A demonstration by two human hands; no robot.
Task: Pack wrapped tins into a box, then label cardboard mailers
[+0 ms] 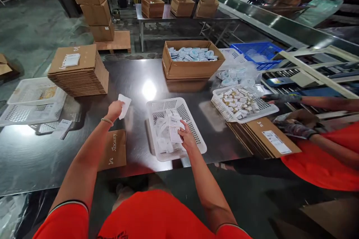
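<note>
My left hand (pixel 114 111) is closed on a small white paper (pixel 124 106), held above the metal table (pixel 131 78). Below that hand a flat brown carton (pixel 113 149) with printed lettering lies near the table's front edge. My right hand (pixel 187 136) grips a white label with a barcode (pixel 175 127) over a white perforated basket (pixel 198 134). Inside the basket are clear-wrapped white items (pixel 162 134), partly hidden by the label.
Stacked flat cartons (pixel 81 71) and white baskets (pixel 36 91) stand left. An open box of blue-white packets (pixel 193 71) is at the back. Rightward are a basket of small wrapped items (pixel 241 101), more cartons (pixel 266 138) and a person's gloved hands (pixel 297 129).
</note>
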